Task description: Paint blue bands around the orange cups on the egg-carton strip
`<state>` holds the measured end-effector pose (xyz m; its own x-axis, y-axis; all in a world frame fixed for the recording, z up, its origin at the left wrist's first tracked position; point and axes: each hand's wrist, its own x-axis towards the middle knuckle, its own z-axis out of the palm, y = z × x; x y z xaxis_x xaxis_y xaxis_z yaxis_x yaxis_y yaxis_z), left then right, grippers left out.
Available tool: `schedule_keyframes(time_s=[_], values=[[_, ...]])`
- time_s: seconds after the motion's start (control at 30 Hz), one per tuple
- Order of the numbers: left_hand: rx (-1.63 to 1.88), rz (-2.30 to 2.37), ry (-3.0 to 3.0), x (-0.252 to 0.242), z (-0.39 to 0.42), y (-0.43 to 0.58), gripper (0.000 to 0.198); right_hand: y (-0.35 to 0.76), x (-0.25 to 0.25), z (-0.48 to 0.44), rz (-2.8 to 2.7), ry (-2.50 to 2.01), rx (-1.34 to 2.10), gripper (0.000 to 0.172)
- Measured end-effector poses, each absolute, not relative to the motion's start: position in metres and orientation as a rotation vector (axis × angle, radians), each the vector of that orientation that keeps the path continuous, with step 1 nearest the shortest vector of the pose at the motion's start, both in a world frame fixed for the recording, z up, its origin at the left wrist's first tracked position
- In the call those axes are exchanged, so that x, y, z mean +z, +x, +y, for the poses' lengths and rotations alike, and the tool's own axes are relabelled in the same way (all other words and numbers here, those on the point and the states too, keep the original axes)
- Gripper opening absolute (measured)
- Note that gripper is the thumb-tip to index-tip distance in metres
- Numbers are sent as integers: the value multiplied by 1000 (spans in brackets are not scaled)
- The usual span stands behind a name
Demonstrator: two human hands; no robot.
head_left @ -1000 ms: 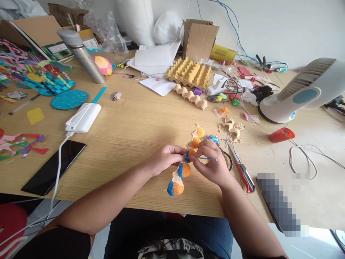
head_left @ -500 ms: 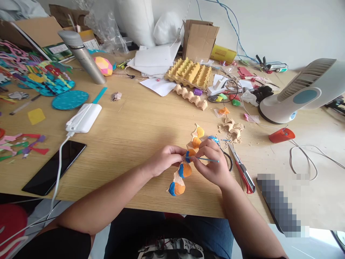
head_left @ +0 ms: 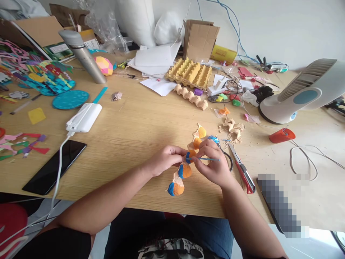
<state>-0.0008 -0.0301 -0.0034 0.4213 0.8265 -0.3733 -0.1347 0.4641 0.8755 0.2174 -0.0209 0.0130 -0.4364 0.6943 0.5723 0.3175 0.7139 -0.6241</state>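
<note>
A strip of egg carton [head_left: 178,178] with several bumps hangs above the table's near part. Orange covers the bumps, and the nearer ones also carry blue patches. My left hand [head_left: 168,160] pinches the strip's left side near its middle. In my right hand [head_left: 212,162], a thin blue stick [head_left: 208,159] is held between thumb and fingers. Its left end meets the blue patch on the middle bump. Whether that end has a tip or bristles is too small to tell. Scissors [head_left: 229,160] and a crumpled blue packet [head_left: 214,139] are partly hidden behind my right hand.
A red utility knife [head_left: 245,176] lies right of my right hand. Torn carton pieces [head_left: 232,127], a red cup [head_left: 281,135] and a white fan [head_left: 296,93] stand beyond. Leftward are a phone [head_left: 54,167], power bank [head_left: 84,118] and steel bottle [head_left: 83,57]. Egg trays [head_left: 188,73] lie behind.
The strip has tilted slightly in my hands, its near end shifting a little left. The blue stick has moved slightly, its free end now a bit higher and further right. Both hands keep their hold.
</note>
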Motion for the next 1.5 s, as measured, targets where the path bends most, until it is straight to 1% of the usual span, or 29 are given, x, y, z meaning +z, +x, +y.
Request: schedule_keyframes(time_s=[0.23,0.47,0.63,0.73,1.0,1.1,1.2,1.27,1.37,1.5], values=[[707,877,919,-7,-30,-1,25,217,9,-21,-2082,-824,467,21],[676,888,991,-6,-31,-3,17,216,9,-21,-2099,-848,437,21],[696,957,945,-5,-30,-2,24,216,14,-21,-2040,-790,562,20],[696,953,944,-5,-29,-2,28,217,15,-20,-1970,-784,615,21],[702,895,943,-4,-30,-1,27,215,9,-18,-1978,-843,558,24],[727,901,896,-4,-30,0,26,217,9,-19,-1913,-838,683,21],[776,909,825,-4,-30,1,26,220,6,-18,-1673,-810,947,19],[801,884,765,-5,-30,1,26,220,3,-16,-1422,-784,1107,24],[812,808,671,-6,-29,-1,25,219,1,-12,-1135,-767,1253,32],[826,733,592,-6,-26,-5,24,217,0,-10,-1078,-793,1315,36]])
